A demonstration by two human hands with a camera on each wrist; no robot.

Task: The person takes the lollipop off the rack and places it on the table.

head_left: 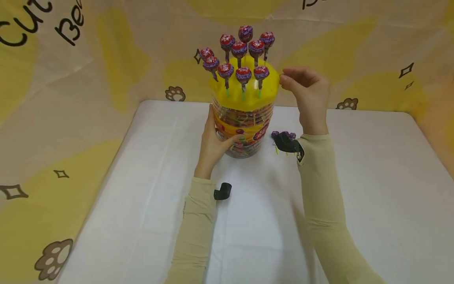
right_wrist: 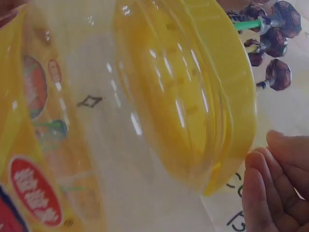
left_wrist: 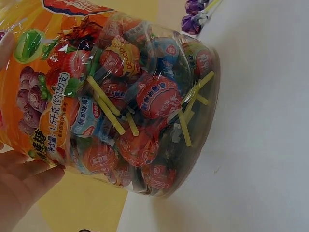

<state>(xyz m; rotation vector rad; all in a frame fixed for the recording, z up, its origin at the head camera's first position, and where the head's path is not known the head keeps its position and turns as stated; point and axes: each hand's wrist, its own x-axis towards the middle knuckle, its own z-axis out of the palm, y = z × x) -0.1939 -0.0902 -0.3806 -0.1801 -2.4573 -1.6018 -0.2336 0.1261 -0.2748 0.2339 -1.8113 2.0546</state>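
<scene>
A clear plastic candy jar [head_left: 244,118] with a yellow lid [head_left: 244,98] stands tilted over the white table. Wrapped red-and-purple lollipops [head_left: 243,74] rise heads-up from the lid, several in number, on green sticks. My left hand [head_left: 214,142] grips the jar's lower left side, thumb across the orange label [left_wrist: 53,96]. Through the clear wall more lollipops [left_wrist: 159,96] and yellow sticks show inside. My right hand [head_left: 306,92] is raised at the lid's right edge, fingers bent and thumb near the fingertips [right_wrist: 256,164]; nothing shows between them.
Purple-wrapped lollipops [head_left: 291,135] lie on the white table [head_left: 159,177] right of the jar, partly behind the right wrist's black camera mount [head_left: 286,142]. A yellow patterned backdrop [head_left: 124,51] rises behind the table.
</scene>
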